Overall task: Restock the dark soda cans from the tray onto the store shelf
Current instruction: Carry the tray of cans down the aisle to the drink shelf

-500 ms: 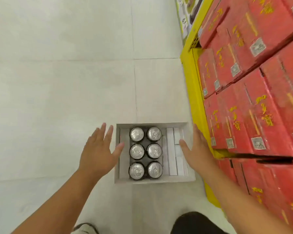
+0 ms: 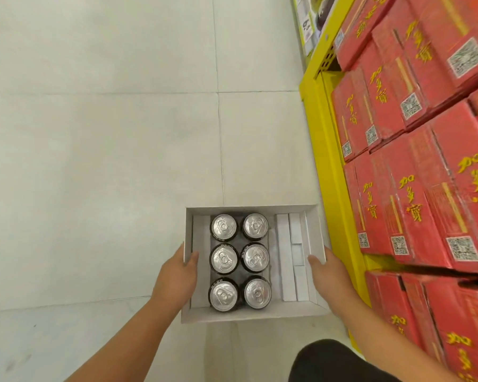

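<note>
A white cardboard tray (image 2: 249,315) sits on the floor below me. Inside it stand several dark soda cans (image 2: 239,261) with silver tops, in two columns. White foam strips (image 2: 290,255) fill the tray's right side and one lines the left. My left hand (image 2: 177,274) grips the tray's left wall, thumb inside. My right hand (image 2: 329,274) holds the right wall, thumb over the rim.
A yellow shelf frame (image 2: 326,150) runs along the right, stacked with red cartons (image 2: 414,172) bearing gold lettering. Pale floor tiles (image 2: 108,161) stretch to the left and ahead. A dark trouser knee (image 2: 337,359) shows at the bottom.
Both hands were open beside the tray half a second ago. Now they have closed on its left and right walls.
</note>
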Available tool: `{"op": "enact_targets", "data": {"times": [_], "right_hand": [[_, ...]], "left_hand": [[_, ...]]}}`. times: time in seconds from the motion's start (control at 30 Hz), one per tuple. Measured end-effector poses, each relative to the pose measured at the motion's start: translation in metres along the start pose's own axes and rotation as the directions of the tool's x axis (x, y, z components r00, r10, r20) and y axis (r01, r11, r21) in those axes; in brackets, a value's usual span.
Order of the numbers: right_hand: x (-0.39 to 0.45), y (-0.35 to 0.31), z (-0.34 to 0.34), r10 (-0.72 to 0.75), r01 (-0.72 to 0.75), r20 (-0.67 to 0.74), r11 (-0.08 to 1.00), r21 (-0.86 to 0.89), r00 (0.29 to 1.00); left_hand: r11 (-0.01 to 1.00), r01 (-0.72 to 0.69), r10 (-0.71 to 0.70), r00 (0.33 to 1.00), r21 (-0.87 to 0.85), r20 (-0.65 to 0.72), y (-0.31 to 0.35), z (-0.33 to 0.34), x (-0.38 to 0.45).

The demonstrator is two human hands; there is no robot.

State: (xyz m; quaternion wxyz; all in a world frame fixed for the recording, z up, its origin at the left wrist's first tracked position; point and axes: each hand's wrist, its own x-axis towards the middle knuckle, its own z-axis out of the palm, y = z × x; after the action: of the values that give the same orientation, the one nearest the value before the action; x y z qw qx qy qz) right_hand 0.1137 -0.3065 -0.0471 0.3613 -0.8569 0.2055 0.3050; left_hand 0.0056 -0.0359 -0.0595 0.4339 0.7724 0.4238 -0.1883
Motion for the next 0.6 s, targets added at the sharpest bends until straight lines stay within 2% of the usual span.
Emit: {"op": "enact_targets", "data": {"times": [0.2, 0.47, 0.6], "right_hand": [[-0.008, -0.011, -0.004, 0.055, -0.055, 0.013, 0.998, 0.033, 0.998], [-0.018, -0.024, -0.003, 0.038, -0.041, 0.027, 0.996, 0.08, 0.999], [-0.035, -0.047, -0.01, 0.007, -0.01, 0.029, 0.994, 0.109, 1.0]], "left_hand": [[0.998, 0.015, -0.015, 1.0, 0.053, -0.01, -0.003, 0.001, 0.005], [0.992, -0.05, 0.05, 0.999, 0.117, 0.0, 0.0, -0.016, 0.003], [0.99, -0.072, 0.074, 0.997, 0.125, -0.012, 0.015, -0.045, -0.011]]}}
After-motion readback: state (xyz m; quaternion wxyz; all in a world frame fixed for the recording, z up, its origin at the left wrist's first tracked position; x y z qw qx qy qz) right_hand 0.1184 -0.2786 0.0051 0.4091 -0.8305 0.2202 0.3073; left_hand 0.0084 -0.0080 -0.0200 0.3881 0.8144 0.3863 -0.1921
